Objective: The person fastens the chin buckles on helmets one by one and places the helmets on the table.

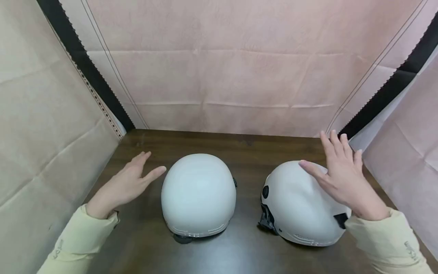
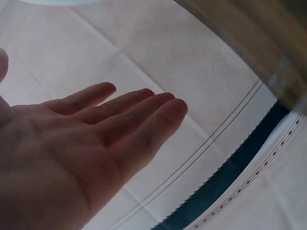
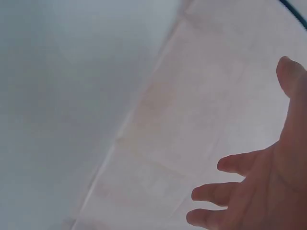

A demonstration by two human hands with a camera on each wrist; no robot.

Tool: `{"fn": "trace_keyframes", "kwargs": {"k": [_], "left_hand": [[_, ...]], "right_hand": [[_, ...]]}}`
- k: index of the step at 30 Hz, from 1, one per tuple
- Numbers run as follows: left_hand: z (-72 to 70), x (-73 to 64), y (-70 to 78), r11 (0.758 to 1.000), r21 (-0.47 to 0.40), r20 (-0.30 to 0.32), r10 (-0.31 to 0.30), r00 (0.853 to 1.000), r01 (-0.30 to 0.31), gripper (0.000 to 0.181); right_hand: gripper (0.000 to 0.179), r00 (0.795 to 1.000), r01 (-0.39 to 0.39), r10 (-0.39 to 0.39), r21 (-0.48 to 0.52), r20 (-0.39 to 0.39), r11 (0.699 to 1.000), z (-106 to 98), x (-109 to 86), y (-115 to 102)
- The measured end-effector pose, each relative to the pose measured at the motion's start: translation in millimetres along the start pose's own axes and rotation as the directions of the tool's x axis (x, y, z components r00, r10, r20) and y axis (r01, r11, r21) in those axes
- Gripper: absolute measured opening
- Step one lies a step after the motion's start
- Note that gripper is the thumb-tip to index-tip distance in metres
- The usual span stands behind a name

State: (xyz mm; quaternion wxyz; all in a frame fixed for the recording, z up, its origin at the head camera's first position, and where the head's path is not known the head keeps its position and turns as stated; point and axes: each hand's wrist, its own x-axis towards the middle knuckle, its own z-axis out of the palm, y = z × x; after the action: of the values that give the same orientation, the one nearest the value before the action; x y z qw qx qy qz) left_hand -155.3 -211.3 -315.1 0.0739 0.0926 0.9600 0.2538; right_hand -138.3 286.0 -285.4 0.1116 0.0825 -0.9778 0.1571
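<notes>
Two white helmets stand on a dark wooden table in the head view. The left helmet [image 1: 198, 194] is upright with its smooth shell up and a dark piece under its lower edge. The right helmet [image 1: 297, 205] is turned, with a black round fitting and a black buckle-like part at its left side. My left hand [image 1: 124, 184] is held out beside the left helmet, fingers straight and thumb spread toward it. Over the right helmet my right hand [image 1: 342, 177] hangs with fingers spread, covering part of its shell. Both palms look bare in the wrist views.
The brown tabletop [image 1: 137, 243] is enclosed by pale fabric walls at the back [image 1: 219, 76], the left [image 1: 41, 114] and the right [image 1: 410, 144]. Black strips [image 1: 85, 57] run down the corners.
</notes>
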Motion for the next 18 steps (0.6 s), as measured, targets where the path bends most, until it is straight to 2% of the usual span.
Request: {"fn": "trace_keyframes", "kwargs": {"k": [5,9,12,15,18], "left_hand": [[16.8,-7.0,-2.7,0.997,-0.071,0.003,0.003,1.000,-0.003,0.097],[25.7,-6.3,2.3,0.994,-0.104,-0.016,0.035,0.999,-0.036,0.094],[31.2,-3.9,7.3,0.990,-0.120,-0.032,0.066,0.997,-0.070,0.088],[35.3,-1.6,12.3,0.988,-0.127,-0.045,0.084,0.995,-0.090,0.084],[38.1,-0.6,15.0,0.989,-0.124,-0.051,0.080,0.995,-0.086,0.085]], "right_hand": [[0.092,0.992,0.080,-0.073,0.059,-0.099,0.995,14.5,-10.9,-35.7],[0.091,0.974,0.177,-0.151,0.155,-0.166,0.972,35.5,-15.1,-70.4],[0.089,0.978,0.190,-0.159,0.258,-0.135,0.947,54.3,-19.5,-96.1],[0.085,0.989,0.146,-0.125,0.357,-0.080,0.923,72.3,-22.2,-117.2],[0.081,0.997,0.071,-0.068,0.466,-0.023,0.882,89.3,-21.6,-132.8]]}}
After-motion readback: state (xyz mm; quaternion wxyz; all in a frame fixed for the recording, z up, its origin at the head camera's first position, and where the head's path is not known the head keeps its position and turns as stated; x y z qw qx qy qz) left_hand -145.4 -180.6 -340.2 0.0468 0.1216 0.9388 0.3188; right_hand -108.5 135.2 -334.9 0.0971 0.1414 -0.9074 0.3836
